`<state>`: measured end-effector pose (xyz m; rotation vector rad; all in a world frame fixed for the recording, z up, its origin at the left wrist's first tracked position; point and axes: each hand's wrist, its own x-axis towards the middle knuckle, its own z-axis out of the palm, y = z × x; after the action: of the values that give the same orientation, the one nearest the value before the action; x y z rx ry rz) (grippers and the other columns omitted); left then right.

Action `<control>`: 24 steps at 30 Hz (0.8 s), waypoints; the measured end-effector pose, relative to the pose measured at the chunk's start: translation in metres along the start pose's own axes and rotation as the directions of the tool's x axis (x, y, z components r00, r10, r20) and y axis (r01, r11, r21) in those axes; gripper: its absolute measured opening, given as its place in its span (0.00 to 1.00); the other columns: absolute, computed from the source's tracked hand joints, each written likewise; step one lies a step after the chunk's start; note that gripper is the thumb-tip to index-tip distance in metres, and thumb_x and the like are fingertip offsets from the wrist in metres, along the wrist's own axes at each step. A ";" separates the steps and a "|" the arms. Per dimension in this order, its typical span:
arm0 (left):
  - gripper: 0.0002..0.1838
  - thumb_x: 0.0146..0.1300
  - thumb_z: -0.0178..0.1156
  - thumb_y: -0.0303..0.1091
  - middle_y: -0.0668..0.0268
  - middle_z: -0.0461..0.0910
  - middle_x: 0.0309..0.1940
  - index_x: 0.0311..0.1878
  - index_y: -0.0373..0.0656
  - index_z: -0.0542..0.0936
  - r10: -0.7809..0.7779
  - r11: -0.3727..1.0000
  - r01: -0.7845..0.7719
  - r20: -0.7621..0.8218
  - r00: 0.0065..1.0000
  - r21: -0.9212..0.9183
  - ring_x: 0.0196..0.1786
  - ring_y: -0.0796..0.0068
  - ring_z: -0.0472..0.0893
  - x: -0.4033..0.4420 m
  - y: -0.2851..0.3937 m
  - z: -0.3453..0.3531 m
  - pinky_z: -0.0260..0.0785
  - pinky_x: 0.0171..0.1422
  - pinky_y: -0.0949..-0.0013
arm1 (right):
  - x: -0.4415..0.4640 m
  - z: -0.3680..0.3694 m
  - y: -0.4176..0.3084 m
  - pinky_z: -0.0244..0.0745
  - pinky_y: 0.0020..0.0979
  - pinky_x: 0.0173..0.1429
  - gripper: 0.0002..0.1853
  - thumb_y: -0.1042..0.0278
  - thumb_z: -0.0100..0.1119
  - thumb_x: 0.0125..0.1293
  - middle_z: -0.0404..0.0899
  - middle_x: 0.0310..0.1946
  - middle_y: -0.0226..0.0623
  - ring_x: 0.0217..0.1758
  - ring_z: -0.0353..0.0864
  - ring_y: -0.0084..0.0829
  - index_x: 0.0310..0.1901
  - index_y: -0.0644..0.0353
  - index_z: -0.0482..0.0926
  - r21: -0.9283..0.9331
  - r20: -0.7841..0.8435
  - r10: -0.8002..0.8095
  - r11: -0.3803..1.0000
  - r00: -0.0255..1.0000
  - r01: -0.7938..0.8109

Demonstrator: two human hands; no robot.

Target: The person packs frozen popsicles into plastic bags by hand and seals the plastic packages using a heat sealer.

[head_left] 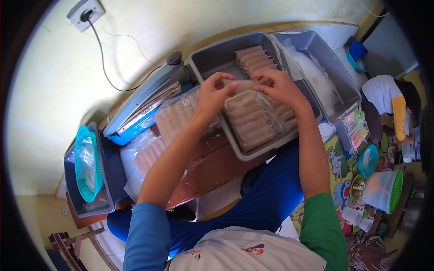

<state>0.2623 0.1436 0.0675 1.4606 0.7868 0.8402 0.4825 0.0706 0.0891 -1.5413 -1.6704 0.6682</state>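
Over a grey plastic tub (209, 64), my left hand (214, 94) and my right hand (281, 86) pinch a pale brown filled plastic tube (244, 86) by its two ends. Just below it in the tub lies a stack of similar tubes (248, 119) in a clear plastic bag, side by side. Another row of tubes (254, 58) rests at the tub's far end, with twisted clear ends. Bagged tubes (174, 119) lie beside my left forearm on the brown wooden bench (203, 169).
A blue-grey sealing device (142, 99) stands by the wall, its cord running to a socket (86, 14). Left is a dark tub (113, 158) with a turquoise basket (86, 165). A second grey tub (332, 115) holds clear plastic. Another person (384, 97) bends at the right.
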 end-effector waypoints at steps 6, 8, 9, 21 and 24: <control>0.14 0.66 0.65 0.36 0.63 0.82 0.35 0.49 0.38 0.77 -0.092 0.974 0.087 -0.012 0.996 -0.209 0.35 0.76 0.82 -0.080 0.020 -0.056 0.75 0.42 0.73 | -0.024 0.037 -0.050 0.77 0.27 0.38 0.17 0.71 0.70 0.59 0.83 0.37 0.35 0.33 0.81 0.26 0.50 0.61 0.83 0.026 0.096 -0.264 0.964 0.960 0.263; 0.13 0.67 0.65 0.36 0.62 0.82 0.35 0.48 0.38 0.77 -0.153 0.957 0.144 -0.017 0.988 -0.252 0.33 0.75 0.82 -0.110 0.025 -0.071 0.76 0.39 0.73 | -0.031 0.056 -0.068 0.78 0.28 0.39 0.16 0.72 0.70 0.59 0.83 0.38 0.36 0.34 0.81 0.27 0.50 0.62 0.83 0.070 0.134 -0.333 0.943 0.933 0.326; 0.12 0.67 0.64 0.36 0.61 0.82 0.33 0.46 0.39 0.76 -0.228 0.940 0.208 -0.045 0.973 -0.269 0.30 0.75 0.82 -0.123 0.027 -0.079 0.75 0.34 0.74 | -0.035 0.068 -0.074 0.78 0.28 0.39 0.16 0.72 0.70 0.59 0.83 0.38 0.36 0.34 0.81 0.27 0.50 0.62 0.83 0.075 0.143 -0.342 0.939 0.929 0.335; 0.14 0.73 0.56 0.43 0.58 0.82 0.27 0.44 0.39 0.75 -0.527 0.737 0.418 -0.064 0.847 -0.532 0.23 0.73 0.82 -0.221 -0.009 -0.162 0.76 0.28 0.73 | -0.065 0.196 -0.107 0.81 0.28 0.45 0.17 0.75 0.68 0.60 0.83 0.41 0.39 0.39 0.84 0.28 0.52 0.65 0.80 0.217 0.414 -0.306 0.948 0.857 0.234; 0.16 0.73 0.56 0.44 0.57 0.82 0.29 0.45 0.38 0.74 -0.425 0.819 0.337 -0.095 0.900 -0.465 0.28 0.70 0.83 -0.230 -0.014 -0.166 0.78 0.33 0.70 | -0.069 0.213 -0.104 0.82 0.29 0.45 0.18 0.75 0.65 0.65 0.83 0.43 0.42 0.39 0.85 0.29 0.55 0.69 0.77 0.319 0.500 -0.202 0.947 0.842 0.038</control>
<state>0.0023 0.0310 0.0459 0.7862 0.9299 0.7892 0.2483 0.0129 0.0365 -1.0745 -1.9286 1.3024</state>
